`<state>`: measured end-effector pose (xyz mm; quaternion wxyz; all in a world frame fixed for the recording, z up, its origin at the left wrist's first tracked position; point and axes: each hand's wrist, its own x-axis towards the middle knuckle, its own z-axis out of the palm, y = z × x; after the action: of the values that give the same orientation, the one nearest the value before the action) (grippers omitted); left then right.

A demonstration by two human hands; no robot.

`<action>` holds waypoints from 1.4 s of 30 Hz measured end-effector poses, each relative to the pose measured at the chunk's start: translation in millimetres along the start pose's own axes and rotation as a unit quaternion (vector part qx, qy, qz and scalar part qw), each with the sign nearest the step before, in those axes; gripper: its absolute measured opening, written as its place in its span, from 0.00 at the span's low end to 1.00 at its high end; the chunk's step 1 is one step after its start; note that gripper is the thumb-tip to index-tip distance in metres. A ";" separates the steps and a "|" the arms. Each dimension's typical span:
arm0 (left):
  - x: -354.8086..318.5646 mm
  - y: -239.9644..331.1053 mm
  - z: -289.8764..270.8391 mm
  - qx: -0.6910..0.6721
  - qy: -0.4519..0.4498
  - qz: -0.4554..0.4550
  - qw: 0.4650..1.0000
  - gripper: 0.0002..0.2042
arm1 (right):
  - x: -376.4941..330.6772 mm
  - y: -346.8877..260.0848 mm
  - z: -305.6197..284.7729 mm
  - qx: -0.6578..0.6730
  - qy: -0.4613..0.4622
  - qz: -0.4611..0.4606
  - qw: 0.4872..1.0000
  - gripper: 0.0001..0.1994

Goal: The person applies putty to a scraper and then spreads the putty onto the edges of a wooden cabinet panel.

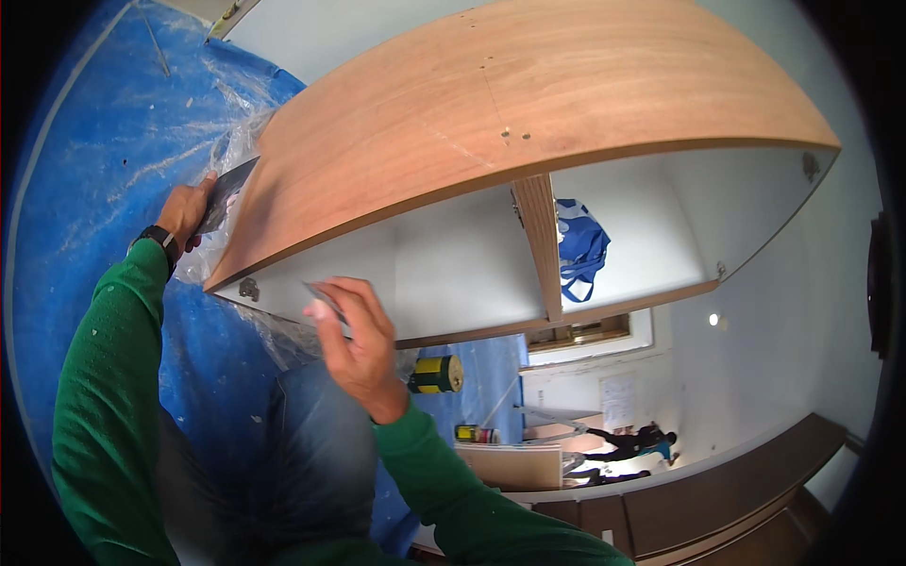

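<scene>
Blue sheeting spreads over the floor beside an open-fronted wooden cabinet. My left grip is closed on a dark flat plate at the cabinet's left end; my right grip pinches a small blade (blurred, so its edge is hard to judge). I'd steady the plate and keep the blade's angle shallow, pressing lightly.

We see a long cabinet, its broad face plain reddish-brown wood with small drilled holes, its open side showing white compartments. At its left end we have a dark, glossy flat plate held tilted; near the left compartment, a small thin blade slants, slightly blurred.
</scene>
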<state>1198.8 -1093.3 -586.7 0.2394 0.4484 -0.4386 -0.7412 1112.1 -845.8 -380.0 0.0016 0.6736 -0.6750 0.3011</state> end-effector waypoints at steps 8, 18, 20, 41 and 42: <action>10.4 -6.8 1.6 -0.014 -0.019 -0.007 1.000 0.35 | -3.4 -4.2 -93.0 -0.205 0.062 -0.011 0.977 0.09; 14.8 -19.8 -5.5 0.005 0.000 -0.001 1.000 0.36 | 26.1 3.7 -159.0 -0.256 0.166 -0.011 0.952 0.07; 16.0 -18.3 -5.5 0.008 0.008 -0.009 1.000 0.35 | 31.8 10.8 -172.4 -0.278 0.180 -0.036 0.943 0.07; 19.8 -18.6 -13.1 0.013 0.025 -0.015 0.999 0.34 | 91.3 9.8 -203.9 -0.173 0.144 0.071 0.972 0.08; 19.9 -18.6 -12.2 0.016 0.025 -0.017 0.999 0.34 | 95.2 9.5 -202.7 -0.173 0.143 0.059 0.973 0.08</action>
<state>1200.6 -1104.2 -614.5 0.2303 0.4775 -0.4366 -0.7268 1012.9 -850.4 -179.1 0.1965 0.5725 -0.7479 0.2727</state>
